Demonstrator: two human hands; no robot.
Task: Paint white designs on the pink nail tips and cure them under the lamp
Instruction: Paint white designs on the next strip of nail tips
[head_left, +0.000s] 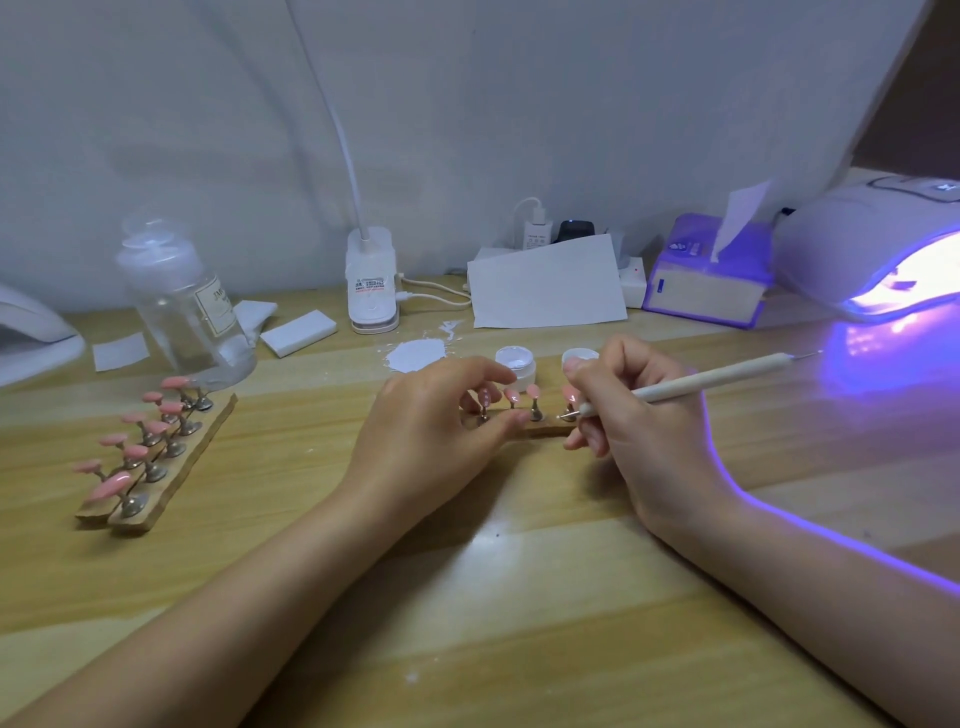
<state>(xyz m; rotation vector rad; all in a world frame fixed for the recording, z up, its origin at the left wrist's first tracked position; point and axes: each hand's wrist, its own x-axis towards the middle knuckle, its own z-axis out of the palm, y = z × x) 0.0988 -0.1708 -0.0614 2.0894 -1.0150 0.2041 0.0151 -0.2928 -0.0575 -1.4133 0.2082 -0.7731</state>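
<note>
1. Head view, centre: left hand (431, 415) reaches over a wooden strip (540, 429) on the bench (467, 597); its fingers (488, 369) are curled around the left end, thumb at the near edge, steadying it. Whether they pinch a stand or only the strip I cannot tell.
2. Pink tips (519, 397) stand on small metal stands along that strip, between the two hands. Some appear to carry white marks, but they are too small to be sure.
3. Right hand (639, 415) grips a pen (717, 378) in a writing hold, fingers clamped near the working end, whose point lies just beside the rightmost tip. The pen's tail points toward the lamp (872, 249).
4. Two small white jars (514, 361) sit just behind the strip, near a white smear on the bench.
5. Left side: spare strips (156, 467) hold more pink tips, well apart from the work. A clear bottle (182, 306) stands behind them.
6. Right side: the lamp glows violet, open side toward the bench.
7. Handling, as a judgement: the tips look light, stiff and glossy, so wet paint would smear easily. Best to hold the strip by its bare wooden ends or edges, never by the tips, and slide it level into the lamp, since the stands may tip.
</note>
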